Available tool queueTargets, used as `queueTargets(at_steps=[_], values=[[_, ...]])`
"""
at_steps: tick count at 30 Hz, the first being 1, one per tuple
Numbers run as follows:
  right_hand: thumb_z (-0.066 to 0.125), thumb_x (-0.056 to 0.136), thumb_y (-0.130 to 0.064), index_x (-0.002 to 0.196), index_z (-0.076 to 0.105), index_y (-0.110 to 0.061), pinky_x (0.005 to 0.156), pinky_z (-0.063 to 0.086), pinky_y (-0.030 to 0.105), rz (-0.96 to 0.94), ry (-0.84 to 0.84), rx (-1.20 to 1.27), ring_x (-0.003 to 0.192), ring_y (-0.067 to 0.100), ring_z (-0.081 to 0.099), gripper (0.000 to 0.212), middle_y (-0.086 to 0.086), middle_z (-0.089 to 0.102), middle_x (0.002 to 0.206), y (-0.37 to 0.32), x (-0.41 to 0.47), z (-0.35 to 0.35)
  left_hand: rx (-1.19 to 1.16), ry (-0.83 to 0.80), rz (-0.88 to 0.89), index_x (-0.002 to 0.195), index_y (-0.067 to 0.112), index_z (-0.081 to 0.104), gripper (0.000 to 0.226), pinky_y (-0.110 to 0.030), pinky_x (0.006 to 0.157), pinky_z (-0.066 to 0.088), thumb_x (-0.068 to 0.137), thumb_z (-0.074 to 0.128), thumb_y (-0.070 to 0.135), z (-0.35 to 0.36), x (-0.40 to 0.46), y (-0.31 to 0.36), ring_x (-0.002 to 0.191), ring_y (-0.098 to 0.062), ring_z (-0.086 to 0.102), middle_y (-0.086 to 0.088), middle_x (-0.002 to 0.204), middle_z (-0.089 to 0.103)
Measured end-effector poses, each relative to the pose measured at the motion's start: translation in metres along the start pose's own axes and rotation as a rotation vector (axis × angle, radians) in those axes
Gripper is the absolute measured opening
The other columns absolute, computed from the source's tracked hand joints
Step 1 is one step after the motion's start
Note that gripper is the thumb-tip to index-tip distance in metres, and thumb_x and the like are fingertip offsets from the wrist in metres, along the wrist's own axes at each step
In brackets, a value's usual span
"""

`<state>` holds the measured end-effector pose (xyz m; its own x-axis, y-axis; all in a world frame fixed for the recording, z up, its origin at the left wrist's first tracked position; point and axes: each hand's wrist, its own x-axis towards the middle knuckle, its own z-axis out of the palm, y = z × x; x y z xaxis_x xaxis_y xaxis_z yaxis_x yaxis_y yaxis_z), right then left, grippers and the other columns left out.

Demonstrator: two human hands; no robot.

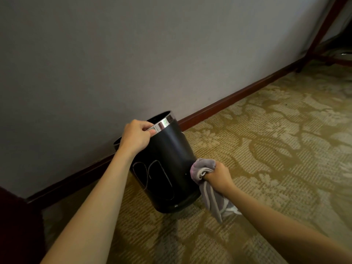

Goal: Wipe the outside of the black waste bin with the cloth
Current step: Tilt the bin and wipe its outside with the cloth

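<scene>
The black waste bin (167,161) stands on the carpet near the wall, tilted a little, with a shiny metal band around its rim. My left hand (136,137) grips that rim at the near side. My right hand (219,176) is closed on a bunched grey cloth (202,168), which presses against the bin's lower right side. The cloth's loose end hangs down below my wrist to the carpet. The bin's far side is hidden.
A grey wall (133,54) with a dark red skirting board (238,96) runs right behind the bin. Patterned olive carpet (276,140) spreads to the right and front. Dark wooden furniture legs (320,33) stand at the far right; a dark piece (17,225) fills the lower left corner.
</scene>
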<state>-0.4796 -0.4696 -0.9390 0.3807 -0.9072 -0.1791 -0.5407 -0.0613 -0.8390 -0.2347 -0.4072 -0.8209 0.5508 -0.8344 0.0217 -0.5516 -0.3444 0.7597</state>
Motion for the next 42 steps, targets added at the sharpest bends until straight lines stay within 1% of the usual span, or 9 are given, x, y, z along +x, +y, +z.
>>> queueTargets(at_steps=[4,9,12,22,28,33,37,39,42], values=[[0.060,0.082,-0.016,0.089,0.064,-0.022,0.085,0.051,0.049,-0.205,0.080,-0.165,0.093,0.026,0.062,0.010,0.004,0.067,0.097,-0.046,0.008,0.003,0.035,0.042,0.019,0.096,0.021,0.076,0.014,-0.041,0.086,0.053,0.088,0.064,0.018,0.004,-0.002,0.005,0.094,-0.024,0.065,-0.003,0.093,0.072],[0.060,0.085,-0.021,0.114,0.059,-0.034,0.087,0.038,0.039,-0.471,0.149,-0.283,0.101,0.019,0.046,0.031,-0.005,0.050,0.109,-0.081,-0.002,0.025,0.105,0.109,0.040,0.082,0.022,0.074,0.013,-0.038,0.074,0.052,0.088,0.063,0.017,0.009,-0.005,0.008,0.085,-0.028,0.064,-0.005,0.081,0.069],[0.059,0.083,-0.021,0.121,0.056,-0.031,0.086,0.038,0.037,-0.564,0.078,-0.438,0.102,0.018,0.043,0.039,-0.005,0.047,0.113,-0.064,-0.008,0.023,0.093,0.151,0.014,0.094,0.018,0.075,0.014,-0.030,0.072,0.046,0.089,0.062,0.017,0.006,-0.005,0.004,0.088,-0.024,0.064,-0.004,0.089,0.071],[0.056,0.088,-0.028,0.125,0.049,-0.033,0.095,0.042,0.044,-0.243,-0.173,-0.717,0.112,0.023,0.046,0.038,-0.003,0.047,0.117,0.002,-0.011,-0.012,0.076,0.212,0.002,0.100,0.016,0.075,0.018,-0.027,0.073,0.043,0.089,0.062,0.017,-0.003,-0.004,-0.006,0.092,-0.022,0.064,-0.004,0.093,0.073],[0.058,0.085,-0.029,0.116,0.056,-0.029,0.092,0.044,0.042,-0.367,-0.080,-0.609,0.104,0.020,0.049,0.031,-0.004,0.052,0.109,-0.016,-0.006,-0.008,0.148,0.146,0.091,0.069,0.009,0.070,0.021,-0.038,0.059,0.049,0.086,0.059,0.012,0.008,-0.011,0.012,0.070,-0.031,0.063,-0.014,0.069,0.067],[0.064,0.082,-0.016,0.115,0.064,-0.022,0.084,0.043,0.043,-0.483,0.167,-0.347,0.096,0.025,0.049,0.034,0.003,0.055,0.102,-0.048,0.003,0.000,0.199,0.131,0.142,0.077,0.009,0.073,0.020,-0.036,0.062,0.048,0.086,0.055,0.012,0.027,-0.019,0.030,0.071,-0.032,0.061,-0.010,0.071,0.065],[0.063,0.086,-0.017,0.118,0.063,-0.024,0.088,0.043,0.043,-0.481,0.134,-0.332,0.098,0.023,0.048,0.033,-0.002,0.051,0.101,-0.038,0.005,-0.005,0.184,0.051,0.192,0.097,0.012,0.072,0.018,-0.036,0.075,0.048,0.091,0.057,0.018,0.030,-0.019,0.028,0.089,-0.029,0.062,-0.009,0.091,0.067],[0.062,0.088,-0.018,0.117,0.063,-0.024,0.089,0.044,0.043,-0.436,0.116,-0.318,0.099,0.022,0.049,0.029,-0.003,0.051,0.102,-0.030,0.005,-0.008,0.171,-0.014,0.249,0.117,0.015,0.066,0.028,-0.035,0.089,0.046,0.092,0.060,0.025,0.024,-0.017,0.024,0.102,-0.022,0.059,-0.005,0.109,0.065],[0.059,0.088,-0.019,0.117,0.061,-0.024,0.089,0.045,0.043,-0.381,0.087,-0.355,0.103,0.022,0.051,0.029,-0.001,0.055,0.107,-0.024,0.011,-0.016,0.188,-0.156,0.328,0.129,0.025,0.056,0.045,-0.033,0.098,0.041,0.087,0.065,0.038,0.000,-0.012,0.016,0.113,-0.014,0.053,0.006,0.117,0.060]])
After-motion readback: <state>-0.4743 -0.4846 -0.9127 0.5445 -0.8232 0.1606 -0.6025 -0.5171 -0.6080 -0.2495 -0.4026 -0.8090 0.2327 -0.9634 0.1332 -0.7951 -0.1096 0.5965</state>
